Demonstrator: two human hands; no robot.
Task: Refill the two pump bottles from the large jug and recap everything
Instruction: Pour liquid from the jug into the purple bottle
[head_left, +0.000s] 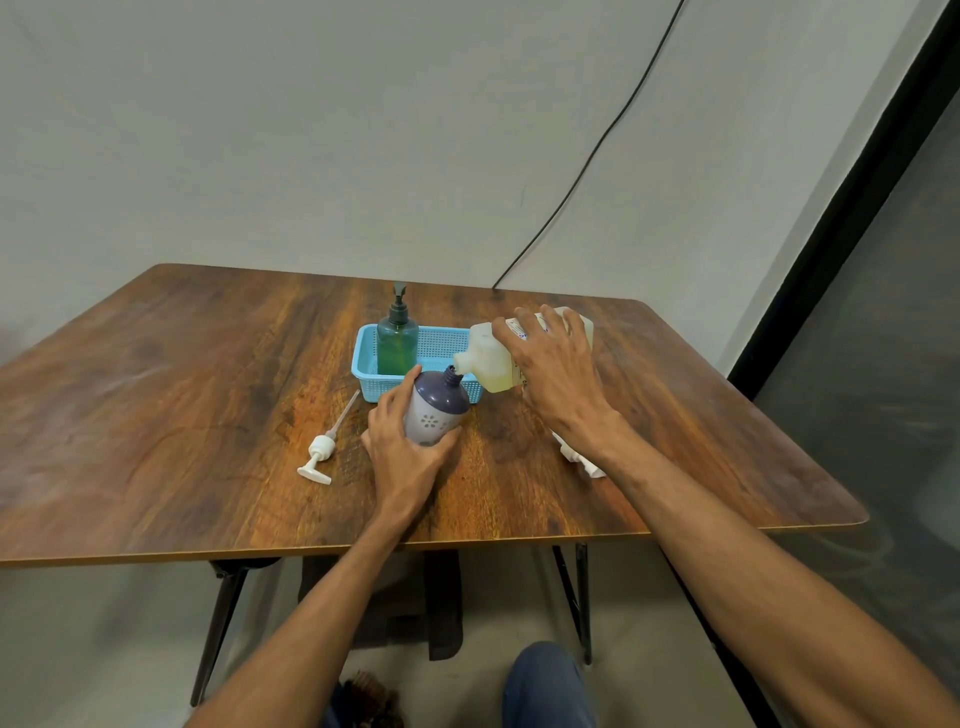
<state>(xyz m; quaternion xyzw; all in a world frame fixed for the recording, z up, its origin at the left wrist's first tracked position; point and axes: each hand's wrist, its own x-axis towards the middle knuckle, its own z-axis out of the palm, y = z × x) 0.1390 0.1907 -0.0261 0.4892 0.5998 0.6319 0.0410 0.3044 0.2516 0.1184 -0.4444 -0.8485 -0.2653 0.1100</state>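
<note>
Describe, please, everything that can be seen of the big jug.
The jug looks like cloudy white plastic, with pale yellow liquid inside and a label mostly hidden by fingers. Its cap is off. It is tipped over, with its spout down at the open neck of the purple and white bottle. The right hand grips it from above, over the table, by the right end of the blue basket.

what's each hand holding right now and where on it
The left hand grips the purple pump bottle around its lower body; the right hand holds the tilted jug across its upper side.
</note>
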